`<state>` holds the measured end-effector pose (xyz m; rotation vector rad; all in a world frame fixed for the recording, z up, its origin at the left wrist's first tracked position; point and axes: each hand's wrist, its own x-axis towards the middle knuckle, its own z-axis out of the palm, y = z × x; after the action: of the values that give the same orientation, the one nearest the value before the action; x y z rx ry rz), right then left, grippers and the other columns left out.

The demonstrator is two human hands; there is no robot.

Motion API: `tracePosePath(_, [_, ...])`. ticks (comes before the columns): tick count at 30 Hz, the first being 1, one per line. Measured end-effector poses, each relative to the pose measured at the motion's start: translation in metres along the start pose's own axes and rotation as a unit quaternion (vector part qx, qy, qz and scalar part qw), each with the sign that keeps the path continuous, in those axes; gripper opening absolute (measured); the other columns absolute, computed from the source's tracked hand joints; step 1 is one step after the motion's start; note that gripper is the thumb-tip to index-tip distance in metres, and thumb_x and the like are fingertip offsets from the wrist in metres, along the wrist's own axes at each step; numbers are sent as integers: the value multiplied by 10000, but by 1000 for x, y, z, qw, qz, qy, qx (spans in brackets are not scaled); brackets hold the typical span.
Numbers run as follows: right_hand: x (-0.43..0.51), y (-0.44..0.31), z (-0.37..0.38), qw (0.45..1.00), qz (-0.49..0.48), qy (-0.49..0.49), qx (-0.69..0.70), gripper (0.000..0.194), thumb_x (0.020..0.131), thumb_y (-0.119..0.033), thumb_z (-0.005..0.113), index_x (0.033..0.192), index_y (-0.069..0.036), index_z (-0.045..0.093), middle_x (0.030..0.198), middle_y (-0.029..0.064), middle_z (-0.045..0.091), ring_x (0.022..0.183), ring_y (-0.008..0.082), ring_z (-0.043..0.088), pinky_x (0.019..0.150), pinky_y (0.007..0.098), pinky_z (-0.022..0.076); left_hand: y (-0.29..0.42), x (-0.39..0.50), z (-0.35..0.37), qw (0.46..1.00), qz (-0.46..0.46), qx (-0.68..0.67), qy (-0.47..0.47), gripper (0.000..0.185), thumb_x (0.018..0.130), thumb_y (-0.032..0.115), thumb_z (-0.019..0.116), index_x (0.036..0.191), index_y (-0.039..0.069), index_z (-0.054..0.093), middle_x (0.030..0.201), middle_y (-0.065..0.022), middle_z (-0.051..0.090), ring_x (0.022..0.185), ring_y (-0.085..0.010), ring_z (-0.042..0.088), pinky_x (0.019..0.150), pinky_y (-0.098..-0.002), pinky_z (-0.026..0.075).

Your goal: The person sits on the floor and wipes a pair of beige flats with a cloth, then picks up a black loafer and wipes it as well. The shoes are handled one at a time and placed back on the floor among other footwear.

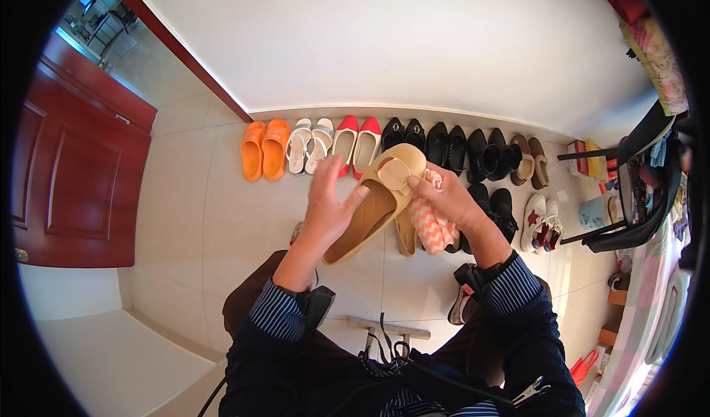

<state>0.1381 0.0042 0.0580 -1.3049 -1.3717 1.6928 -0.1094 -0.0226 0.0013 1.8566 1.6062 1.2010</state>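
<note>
A beige flat shoe (355, 225) with a round ornament on its toe is held up at a tilt over the floor, toe away from me. My right hand (446, 195) grips it near the toe, thumb beside the ornament. Bunched in that same hand, an orange-and-white zigzag cloth (430, 225) hangs down. My left hand (330, 203) is at the shoe's left side, fingers spread; its thumb overlaps the shoe's edge, and I cannot tell whether it touches. Partly hidden behind the raised shoe, another beige shoe (407, 237) rests on the floor.
Along the wall stand orange slippers (262, 151), white sandals (309, 146), red-toed flats (358, 146), several black shoes (438, 145) and brown fur-lined slippers (530, 162). White sneakers (541, 223) stand nearer, at right. A black chair (627, 195) is far right; a red door (83, 167) is left.
</note>
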Motion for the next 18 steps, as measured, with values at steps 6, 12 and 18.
tracePosePath(6, [0,-2,-11,999,-5,33,5,494,1028,-327,684,1417,-30,617,1204,46,721,1060,120,656,974,305,528,-10,12,-41,976,-216,-21,3,413,924,44,730,1327,75,647,1314,-164,633,1262,-349,589,1070,-420,485])
tracePosePath(12, [1,6,-10,998,-21,53,25,447,1003,-304,714,1365,-49,657,1125,16,732,995,94,651,910,286,531,-7,9,-32,994,89,62,28,355,971,-5,657,1320,63,666,1267,-126,679,1118,-202,701,988,-326,560])
tracePosePath(18, [4,11,-3,997,-42,59,-17,421,991,-270,714,1338,-39,659,1097,17,730,964,80,636,891,279,532,20,-2,-3,839,-301,-410,-193,388,1121,323,554,1293,-11,651,1341,-160,658,1205,-249,671,1105,-400,506])
